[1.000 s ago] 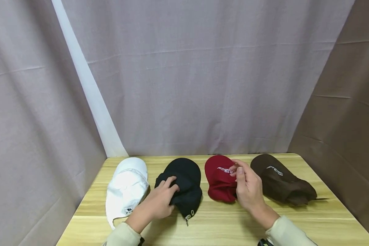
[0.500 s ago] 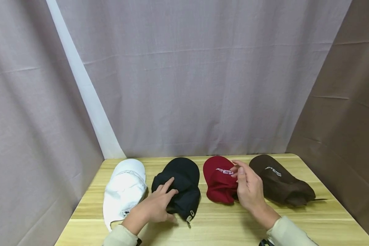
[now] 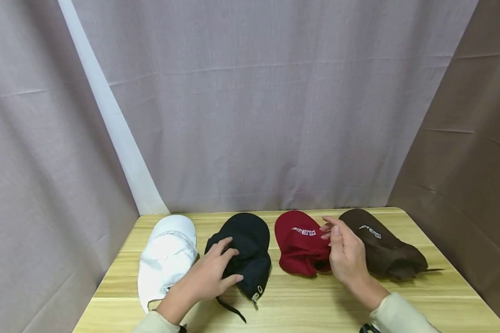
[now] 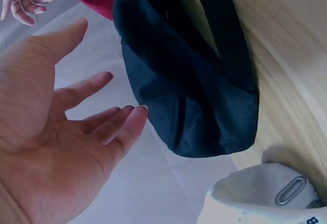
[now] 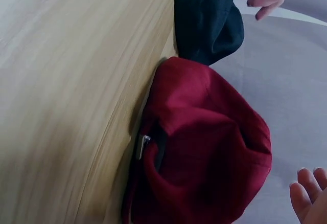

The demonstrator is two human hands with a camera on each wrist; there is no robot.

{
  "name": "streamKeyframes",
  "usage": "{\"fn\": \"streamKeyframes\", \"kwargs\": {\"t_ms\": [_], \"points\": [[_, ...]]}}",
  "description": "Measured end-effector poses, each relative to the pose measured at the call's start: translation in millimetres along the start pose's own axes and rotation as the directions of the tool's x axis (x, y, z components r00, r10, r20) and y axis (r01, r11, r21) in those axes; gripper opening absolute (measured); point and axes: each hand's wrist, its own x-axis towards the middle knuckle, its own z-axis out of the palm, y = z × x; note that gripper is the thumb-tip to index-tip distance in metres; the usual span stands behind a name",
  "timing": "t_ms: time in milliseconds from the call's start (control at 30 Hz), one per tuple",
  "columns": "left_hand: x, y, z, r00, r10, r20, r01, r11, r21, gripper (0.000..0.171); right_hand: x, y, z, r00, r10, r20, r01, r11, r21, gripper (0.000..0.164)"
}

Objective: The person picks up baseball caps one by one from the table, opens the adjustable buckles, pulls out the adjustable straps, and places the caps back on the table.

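Note:
Four is more than I count, so several baseball caps lie in a row on a wooden table. My left hand (image 3: 210, 274) hovers over the left side of the black cap (image 3: 248, 236), fingers spread and loosely bent, holding nothing. In the left wrist view a gap shows between the palm and the black cap (image 4: 189, 81). My right hand (image 3: 349, 254) is raised between the red cap (image 3: 297, 245) and the dark brown cap (image 3: 383, 249), fingers relaxed. In the right wrist view the red cap (image 5: 204, 137) shows its crumpled crown and metal buckle, with fingertips off to its side.
A white cap (image 3: 168, 259) lies left of the black one, partly behind my left forearm. The black cap's loose strap (image 3: 232, 311) trails on the table (image 3: 300, 310). Grey curtains (image 3: 250, 115) hang behind the table's far edge.
My left hand has lifted and drawn slightly back and left from the black cap, whose strap now shows below. My right hand has shifted a little right, away from the red cap.

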Motion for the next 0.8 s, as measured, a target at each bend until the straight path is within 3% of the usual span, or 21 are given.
{"fn": "streamKeyframes", "kwargs": {"t_ms": [200, 333, 400, 500, 600, 667, 800], "points": [[-1.9, 0.9, -2.3, 0.999, 0.005, -0.043, -0.004, 1.000, 0.025, 0.053, 0.1, 6.5, -6.5, 0.999, 0.005, 0.035, -0.002, 0.996, -0.084, 0.032], [-0.9, 2.2, -2.3, 0.998, 0.011, -0.055, -0.010, 1.000, 0.029, 0.053, -0.9, 13.9, -9.7, 0.983, 0.042, 0.180, 0.006, 0.967, -0.256, 0.031], [-0.6, 2.9, -1.7, 0.998, 0.017, -0.062, -0.015, 0.999, 0.028, 0.053, -2.1, 18.9, -10.5, 0.948, 0.092, 0.306, 0.019, 0.940, -0.340, 0.044], [-0.2, 3.6, -0.7, 0.998, 0.017, -0.065, -0.015, 0.999, 0.031, 0.052, -4.7, 26.9, -11.1, 0.863, 0.178, 0.473, 0.035, 0.913, -0.406, 0.075], [-0.5, 4.6, -0.3, 0.997, 0.018, -0.073, -0.016, 0.999, 0.033, 0.051, -7.2, 34.8, -11.3, 0.788, 0.242, 0.566, 0.031, 0.902, -0.430, 0.090], [-0.8, 5.4, -0.1, 0.997, 0.020, -0.079, -0.017, 0.999, 0.039, 0.051, -8.4, 39.3, -11.1, 0.763, 0.257, 0.593, 0.033, 0.901, -0.433, 0.087], [-1.3, 7.1, -0.1, 0.996, 0.028, -0.087, -0.024, 0.999, 0.046, 0.050, -9.7, 47.4, -9.0, 0.750, 0.227, 0.621, 0.050, 0.917, -0.396, 0.069]]}}
